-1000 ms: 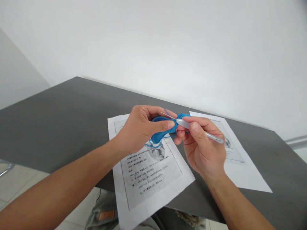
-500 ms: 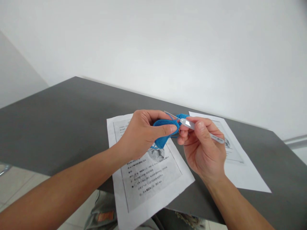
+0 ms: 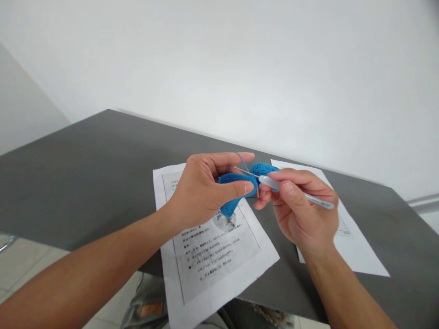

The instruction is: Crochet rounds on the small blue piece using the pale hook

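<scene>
Your left hand pinched the blue crochet piece between thumb and fingers, held above the table near the middle of the scene. A strand of blue yarn looped over the raised index finger. Your right hand was closed around the crochet hook, gripping its pale handle pencil-fashion, with the thin metal tip pointed left into the work. The piece appeared light, soft and limp, likely to fold or slide unless pinched close to the working edge; the yarn seemed easy to snag or slacken. The hook looked stiff and smooth, best held at the flattened part of its handle. Directly below the hands lay a printed sheet overhanging the near edge of the table; a second sheet lay to the right, partly hidden by your right hand. A small orange marker showed at the edge of the piece. Nothing stood between the hands and the work.
</scene>
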A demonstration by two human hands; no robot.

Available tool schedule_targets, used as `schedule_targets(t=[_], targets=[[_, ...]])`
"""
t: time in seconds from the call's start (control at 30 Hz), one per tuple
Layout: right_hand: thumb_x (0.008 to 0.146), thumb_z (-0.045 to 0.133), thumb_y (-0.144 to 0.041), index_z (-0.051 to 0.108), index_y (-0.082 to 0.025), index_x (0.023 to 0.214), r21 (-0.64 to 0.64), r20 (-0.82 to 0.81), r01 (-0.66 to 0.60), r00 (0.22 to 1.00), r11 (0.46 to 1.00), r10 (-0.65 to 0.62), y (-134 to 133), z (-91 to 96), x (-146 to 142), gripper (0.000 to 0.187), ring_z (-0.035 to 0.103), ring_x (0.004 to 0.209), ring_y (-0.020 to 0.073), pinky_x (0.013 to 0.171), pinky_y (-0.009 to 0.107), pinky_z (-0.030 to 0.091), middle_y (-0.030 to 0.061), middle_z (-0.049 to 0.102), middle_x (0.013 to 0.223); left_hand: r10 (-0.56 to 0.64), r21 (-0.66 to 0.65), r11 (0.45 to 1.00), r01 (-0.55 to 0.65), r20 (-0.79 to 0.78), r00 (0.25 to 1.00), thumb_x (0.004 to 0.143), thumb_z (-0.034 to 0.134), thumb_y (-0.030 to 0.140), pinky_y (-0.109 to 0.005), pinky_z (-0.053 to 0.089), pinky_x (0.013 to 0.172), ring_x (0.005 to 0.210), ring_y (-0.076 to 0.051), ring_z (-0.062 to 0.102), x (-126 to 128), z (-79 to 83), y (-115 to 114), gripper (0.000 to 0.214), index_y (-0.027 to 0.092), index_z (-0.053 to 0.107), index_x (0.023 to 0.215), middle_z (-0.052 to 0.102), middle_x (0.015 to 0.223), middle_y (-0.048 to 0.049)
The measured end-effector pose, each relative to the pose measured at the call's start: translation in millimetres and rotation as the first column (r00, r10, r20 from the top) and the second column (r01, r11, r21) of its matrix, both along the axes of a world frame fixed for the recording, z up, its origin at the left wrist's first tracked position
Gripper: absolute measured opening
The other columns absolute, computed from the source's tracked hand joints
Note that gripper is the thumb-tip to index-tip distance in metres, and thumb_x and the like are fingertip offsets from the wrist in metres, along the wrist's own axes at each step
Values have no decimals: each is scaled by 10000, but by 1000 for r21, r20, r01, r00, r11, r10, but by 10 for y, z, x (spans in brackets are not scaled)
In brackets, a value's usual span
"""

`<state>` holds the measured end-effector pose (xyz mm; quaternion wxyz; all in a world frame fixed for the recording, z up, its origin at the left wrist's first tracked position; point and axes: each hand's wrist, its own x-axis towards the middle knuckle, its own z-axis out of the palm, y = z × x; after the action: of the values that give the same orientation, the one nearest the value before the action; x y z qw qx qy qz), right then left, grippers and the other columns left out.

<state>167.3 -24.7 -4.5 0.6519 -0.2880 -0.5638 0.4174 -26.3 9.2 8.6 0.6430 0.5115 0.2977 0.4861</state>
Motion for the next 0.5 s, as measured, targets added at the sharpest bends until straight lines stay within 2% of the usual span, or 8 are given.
schedule_targets(t=[0.23, 0.5], targets=[[973, 840, -255, 887, -246, 1078, 114, 160, 44, 985, 993, -62, -31, 38, 188, 116, 815, 648, 171, 582, 284, 728, 30, 848, 908, 39, 60, 998, -34, -95, 995, 743, 962, 207, -241, 499, 577, 651, -116, 646, -6, 35, -4, 517, 158, 863, 1248, 727, 797, -4], [1004, 791, -209, 877, -262, 1150, 209, 313, 26, 945, 977, -92, -54, 61, 353, 177, 798, 679, 196, 597, 360, 682, 62, 849, 934, 52, 77, 996, -37, -193, 980, 772, 917, 200, -226, 480, 553, 622, -101, 618, -4, 82, -24, 525, 159, 848, 1292, 746, 790, -6]])
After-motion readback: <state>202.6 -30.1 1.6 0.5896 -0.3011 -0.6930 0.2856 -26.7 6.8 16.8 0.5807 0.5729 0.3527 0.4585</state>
